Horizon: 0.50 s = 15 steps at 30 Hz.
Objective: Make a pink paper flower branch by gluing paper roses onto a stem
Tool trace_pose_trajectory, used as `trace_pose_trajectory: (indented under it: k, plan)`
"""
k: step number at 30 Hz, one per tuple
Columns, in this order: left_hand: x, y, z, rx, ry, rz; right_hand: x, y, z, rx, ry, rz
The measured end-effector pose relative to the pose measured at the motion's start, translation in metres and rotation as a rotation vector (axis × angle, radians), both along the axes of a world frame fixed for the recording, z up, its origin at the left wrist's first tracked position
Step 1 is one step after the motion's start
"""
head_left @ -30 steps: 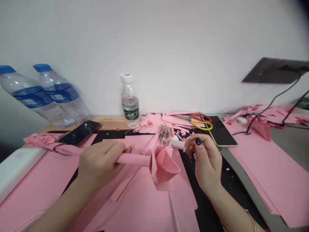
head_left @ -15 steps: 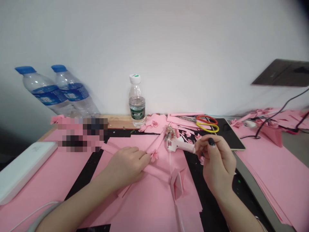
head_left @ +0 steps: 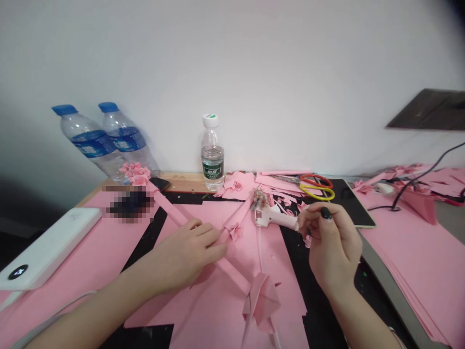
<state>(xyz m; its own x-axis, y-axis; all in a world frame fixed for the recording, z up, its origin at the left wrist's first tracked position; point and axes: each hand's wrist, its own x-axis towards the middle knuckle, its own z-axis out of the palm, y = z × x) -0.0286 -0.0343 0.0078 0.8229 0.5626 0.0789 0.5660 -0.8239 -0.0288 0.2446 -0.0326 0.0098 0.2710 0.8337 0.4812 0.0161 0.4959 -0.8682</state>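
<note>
Pink-strewn tabletop (head_left: 181, 183) right now, left hand (head_left: 187, 257) clenched over a rolled pink paper stem (head_left: 232, 271), right hand (head_left: 332, 247) pinched shut just beside a white hot glue gun (head_left: 274, 219)

Folded pink paper flower (head_left: 261, 303): down from the left hand, lying below the hot glue gun (head_left: 272, 219) | left hand (head_left: 187, 257): now resting on the rolled paper stem (head_left: 232, 274)
</note>
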Motion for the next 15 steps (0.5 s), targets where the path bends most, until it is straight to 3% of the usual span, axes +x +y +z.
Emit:
trace_pose_trajectory:
  k: [9,15]
  plan:
    - [-0.004,-0.032,0.010,0.083,-0.069,-0.015,-0.001,-0.002,0.002,-0.001,0.021,0.008]
    - [-0.001,-0.051,0.027,0.081,-0.021,-0.014,-0.001,-0.002,0.001,0.013,0.020,0.030]
